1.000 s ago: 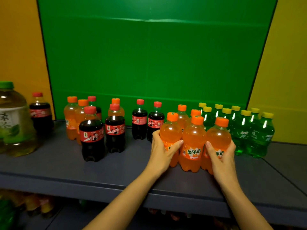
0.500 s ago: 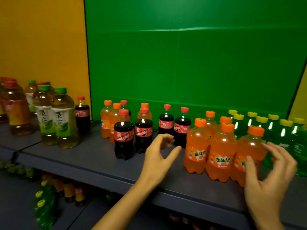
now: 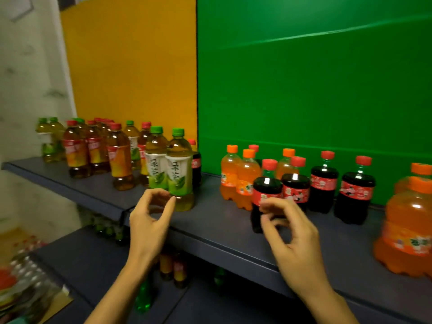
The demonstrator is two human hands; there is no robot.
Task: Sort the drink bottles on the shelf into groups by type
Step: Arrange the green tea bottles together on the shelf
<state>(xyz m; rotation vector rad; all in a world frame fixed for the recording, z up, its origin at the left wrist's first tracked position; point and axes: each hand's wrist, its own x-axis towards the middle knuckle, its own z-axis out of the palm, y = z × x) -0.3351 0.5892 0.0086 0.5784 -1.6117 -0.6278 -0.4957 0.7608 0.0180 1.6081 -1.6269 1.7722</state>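
- The left hand [image 3: 149,220] hovers over the shelf's [image 3: 222,232] front edge. Its thumb and fingers are curved into a loose C and hold nothing.
- Its index fingertip lies right at the base of the nearer of two green teas [image 3: 180,174]. Whether it touches the bottle cannot be told.
- The right hand [image 3: 292,237] is raised in front of the front cola [image 3: 266,190], with its fingers loosely curled and blurred. It grips nothing.
- The two green teas stand upright, side by side and touching, near the seam between the yellow panel [image 3: 131,66] and the green panel [image 3: 315,78].
- Behind them and to the left stand red-capped teas [image 3: 74,150], mixed with more green-capped bottles, down to the shelf's far left end.
- One lone cola [image 3: 196,164] stands just behind the green teas.
- Against the green panel, four orange sodas [image 3: 247,181] are mixed with colas. Two stand at the left, and two orange caps show behind the front colas.
- Four colas run in a loose row toward the right, and a fifth red cap shows behind the orange sodas.
- More orange sodas [image 3: 409,225] stand at the right edge, close to the camera and blurred, well apart from the mixed cluster.
- A lower shelf [image 3: 88,258] below holds more bottles, dim and hard to make out.
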